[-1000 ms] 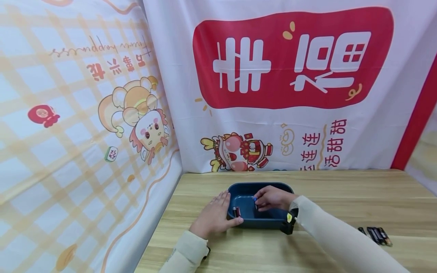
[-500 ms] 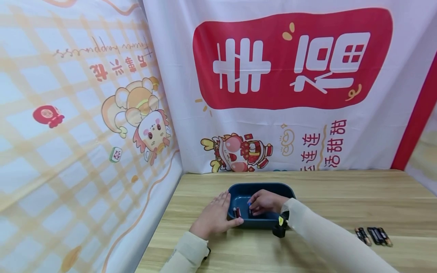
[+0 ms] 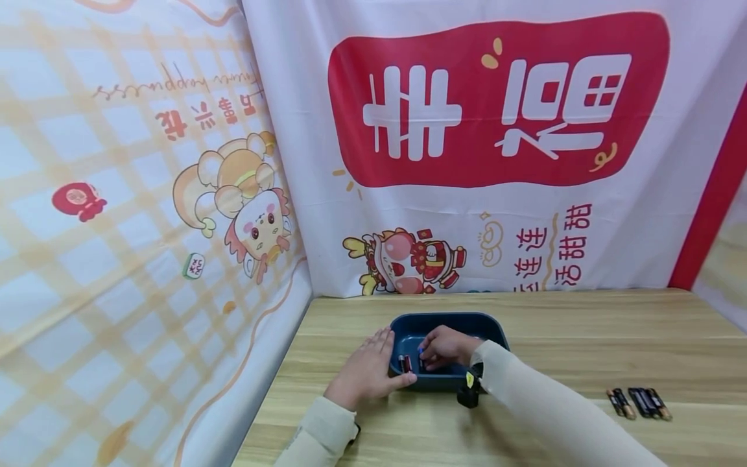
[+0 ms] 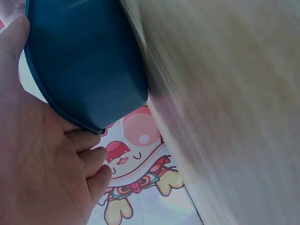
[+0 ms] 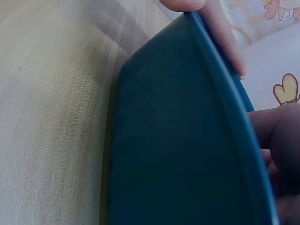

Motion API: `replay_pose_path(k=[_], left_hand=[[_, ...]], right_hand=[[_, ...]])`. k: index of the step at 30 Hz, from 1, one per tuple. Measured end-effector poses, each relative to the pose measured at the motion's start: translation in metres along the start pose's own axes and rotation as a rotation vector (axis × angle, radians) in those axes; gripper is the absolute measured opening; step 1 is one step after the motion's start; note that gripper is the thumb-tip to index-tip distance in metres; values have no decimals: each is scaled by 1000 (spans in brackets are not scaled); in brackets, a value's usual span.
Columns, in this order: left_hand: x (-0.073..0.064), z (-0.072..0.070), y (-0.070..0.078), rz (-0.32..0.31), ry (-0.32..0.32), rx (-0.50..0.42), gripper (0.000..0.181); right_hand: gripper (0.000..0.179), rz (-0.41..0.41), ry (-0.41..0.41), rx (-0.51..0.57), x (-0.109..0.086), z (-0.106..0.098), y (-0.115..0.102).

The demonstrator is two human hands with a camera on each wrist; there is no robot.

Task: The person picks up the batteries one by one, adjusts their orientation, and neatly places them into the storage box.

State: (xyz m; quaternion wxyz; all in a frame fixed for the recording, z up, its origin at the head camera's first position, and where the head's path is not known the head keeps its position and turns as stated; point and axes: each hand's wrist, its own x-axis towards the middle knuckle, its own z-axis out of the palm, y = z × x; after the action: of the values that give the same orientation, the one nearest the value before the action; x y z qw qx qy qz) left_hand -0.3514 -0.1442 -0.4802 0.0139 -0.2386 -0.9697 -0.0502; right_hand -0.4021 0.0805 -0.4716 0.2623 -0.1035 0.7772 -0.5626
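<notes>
A dark blue rectangular plastic tub (image 3: 434,384) sits on the wooden table. My left hand (image 3: 364,366) rests on its left end, fingers fairly straight along the rim and thumb over the front edge; the left wrist view shows the fingertips at the tub's rim (image 4: 91,130). Inside the tub, my right hand (image 3: 448,345) pinches a small dark battery with a blue end (image 3: 421,355). Just left of it, dark red batteries (image 3: 406,364) lie in the tub near my left thumb. In the right wrist view, the tub's wall (image 5: 173,126) hides most of my right fingers.
On the right of the table lie a pair of black and copper batteries (image 3: 621,403) and a second group of batteries (image 3: 650,403) beside it. A printed white cloth (image 3: 502,162) hangs behind the table, and a checked one (image 3: 146,259) hangs at the left.
My right hand has moved left inside the tub with the battery, toward the red batteries. Its sleeve has uncovered more of the batteries on the table. My left hand has stayed in place.
</notes>
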Motion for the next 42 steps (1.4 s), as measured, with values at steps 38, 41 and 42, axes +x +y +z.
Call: replay_pose_path(k=[38, 41, 42], left_hand=[[-1, 4, -1, 11, 11, 15, 105], [-1, 4, -1, 12, 12, 9, 104], [-1, 4, -1, 12, 14, 7, 104]], right_hand=[[7, 19, 97, -298, 16, 24, -1], [5, 21, 107, -316, 19, 24, 1], [5, 21, 110, -326, 19, 24, 1]])
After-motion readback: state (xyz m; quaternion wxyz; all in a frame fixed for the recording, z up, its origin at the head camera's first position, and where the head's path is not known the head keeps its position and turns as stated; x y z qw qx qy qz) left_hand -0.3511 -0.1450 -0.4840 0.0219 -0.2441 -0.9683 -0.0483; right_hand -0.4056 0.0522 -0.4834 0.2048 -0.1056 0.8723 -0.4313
